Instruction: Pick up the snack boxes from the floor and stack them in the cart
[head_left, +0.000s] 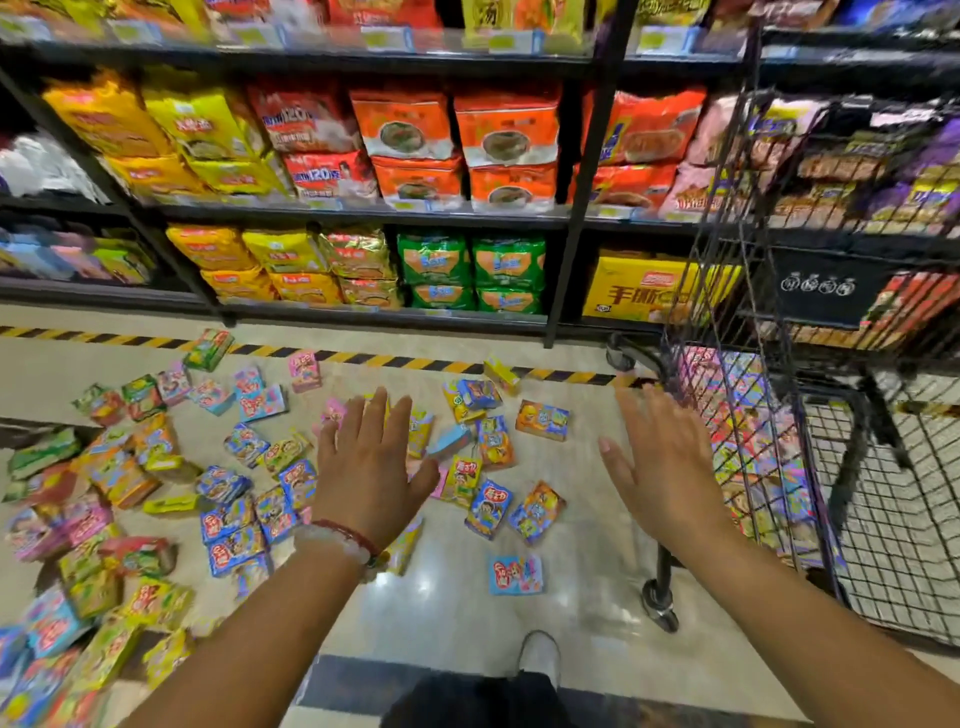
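two bare forearms reach forward from the bottom edge. left hand (371, 462) is spread flat, fingers straight and close together, palm down, holding nothing; a red cord and pale beaded bracelet (337, 540) circle its wrist. right hand (662, 467) is likewise flat and open, fingers straight, empty, hovering just beside the cart (769, 291).

snack boxes (244, 519) lie scattered on the glossy, pale tiled floor (571, 582), small flat cardboard rectangles printed in blue, yellow, pink, orange and green with cartoon figures. they lie thickest at the left, some piled and tilted on one another; one blue-and-pink box (516, 574) lies apart nearer the person. several are hidden under the left hand.

the cart is black wire mesh on dark wheels, and more printed boxes show through its near side, packed against the mesh; how neatly they are stacked is hard to tell. its right part is cut off by the edge.

behind, dark metal shelves (363, 213) hold crinkly plastic multipacks, blurred so the print is unreadable. a yellow-and-black striped tape (363, 357) runs along the floor.
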